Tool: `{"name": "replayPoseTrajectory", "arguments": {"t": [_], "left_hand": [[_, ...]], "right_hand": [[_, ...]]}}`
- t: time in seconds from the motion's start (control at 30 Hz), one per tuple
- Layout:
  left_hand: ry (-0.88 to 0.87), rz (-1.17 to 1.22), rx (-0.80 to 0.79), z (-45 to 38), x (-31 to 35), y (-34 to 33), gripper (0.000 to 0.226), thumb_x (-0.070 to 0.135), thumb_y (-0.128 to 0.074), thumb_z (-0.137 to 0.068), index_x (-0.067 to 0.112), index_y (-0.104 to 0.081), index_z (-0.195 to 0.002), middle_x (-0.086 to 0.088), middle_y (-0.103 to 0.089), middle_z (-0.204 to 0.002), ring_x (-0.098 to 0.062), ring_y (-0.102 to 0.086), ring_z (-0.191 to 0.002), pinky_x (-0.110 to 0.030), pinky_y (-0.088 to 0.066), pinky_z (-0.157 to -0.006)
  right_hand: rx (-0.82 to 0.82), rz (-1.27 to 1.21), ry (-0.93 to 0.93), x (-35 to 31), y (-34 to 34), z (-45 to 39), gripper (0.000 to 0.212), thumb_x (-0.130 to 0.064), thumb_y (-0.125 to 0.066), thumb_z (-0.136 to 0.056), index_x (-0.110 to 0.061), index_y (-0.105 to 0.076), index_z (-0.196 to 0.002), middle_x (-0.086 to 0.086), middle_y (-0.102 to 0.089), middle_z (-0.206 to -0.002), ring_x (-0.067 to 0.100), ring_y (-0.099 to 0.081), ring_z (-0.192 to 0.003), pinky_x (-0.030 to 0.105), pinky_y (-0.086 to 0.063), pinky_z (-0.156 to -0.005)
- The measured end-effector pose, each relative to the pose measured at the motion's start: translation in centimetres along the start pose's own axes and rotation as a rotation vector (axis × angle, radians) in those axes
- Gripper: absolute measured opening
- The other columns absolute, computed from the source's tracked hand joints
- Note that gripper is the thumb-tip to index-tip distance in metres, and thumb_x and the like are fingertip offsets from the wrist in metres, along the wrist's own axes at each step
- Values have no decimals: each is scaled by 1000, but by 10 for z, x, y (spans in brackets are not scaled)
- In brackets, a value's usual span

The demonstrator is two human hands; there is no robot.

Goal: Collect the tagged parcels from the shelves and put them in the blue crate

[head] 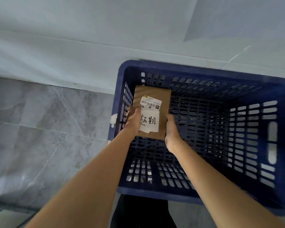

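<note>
We hold the brown parcel low inside the blue crate, at its far-left corner. Left hand grips the left edge, thumb over the top; right hand presses the right edge, fingers hidden beneath. Whether it rests on the crate floor we cannot tell.

Risks: letting go early could drop it on a corner; the loose handwritten tag looks half-stuck and may peel off; knuckles may scrape the slotted wall.

Crate holds only this parcel, apart from a few straw-like wisps.
</note>
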State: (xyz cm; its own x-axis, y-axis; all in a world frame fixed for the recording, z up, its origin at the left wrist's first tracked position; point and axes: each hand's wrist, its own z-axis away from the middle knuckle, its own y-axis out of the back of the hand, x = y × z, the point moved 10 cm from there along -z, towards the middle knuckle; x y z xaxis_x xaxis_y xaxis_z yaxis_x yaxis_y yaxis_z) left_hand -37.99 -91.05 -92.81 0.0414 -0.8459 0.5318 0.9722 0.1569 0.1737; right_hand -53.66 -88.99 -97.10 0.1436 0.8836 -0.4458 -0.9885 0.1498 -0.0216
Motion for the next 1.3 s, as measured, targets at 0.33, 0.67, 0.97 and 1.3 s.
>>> {"name": "replayPoseTrajectory", "arguments": {"t": [0.33, 0.67, 0.97, 1.3], "left_hand": [[-181, -247, 54, 73, 53, 10, 54, 51, -28, -97, 31, -28, -147, -8, -58, -131, -27, -64, -106, -40, -57, -79], [-620, -963, 120, 295, 186, 96, 58, 41, -20, -104, 12, -13, -154, -7, -15, -161, -22, -10, -149, -39, -9, -121], [-737, -1165, 403, 485, 224, 201, 61, 44, -16, -103, 11, -8, -154, -5, -6, -162, -20, 0, -150, -39, -2, -122], [-514, -902, 952, 691, 122, 392, 60, 40, -18, -103, 9, -9, -154, -4, -8, -162, -20, -1, -150, -39, -1, -121]], "right_hand": [[127, 331, 224, -61, -9, 79, 65, -57, -26, -100, -22, -20, -155, 3, -23, -161, 24, -24, -146, 48, -21, -117], [191, 1195, 766, -232, -24, 354, 61, -56, -25, -102, -27, -21, -155, -2, -9, -165, 22, -2, -152, 53, 1, -119], [196, 1614, 1131, -259, -82, 553, 63, -53, -23, -102, -22, -14, -157, 1, -6, -165, 23, 0, -152, 52, 0, -121], [-193, 1744, 1550, -163, -241, 734, 65, -51, -25, -103, -16, -12, -157, -1, -7, -165, 18, 0, -152, 45, -1, -122]]}}
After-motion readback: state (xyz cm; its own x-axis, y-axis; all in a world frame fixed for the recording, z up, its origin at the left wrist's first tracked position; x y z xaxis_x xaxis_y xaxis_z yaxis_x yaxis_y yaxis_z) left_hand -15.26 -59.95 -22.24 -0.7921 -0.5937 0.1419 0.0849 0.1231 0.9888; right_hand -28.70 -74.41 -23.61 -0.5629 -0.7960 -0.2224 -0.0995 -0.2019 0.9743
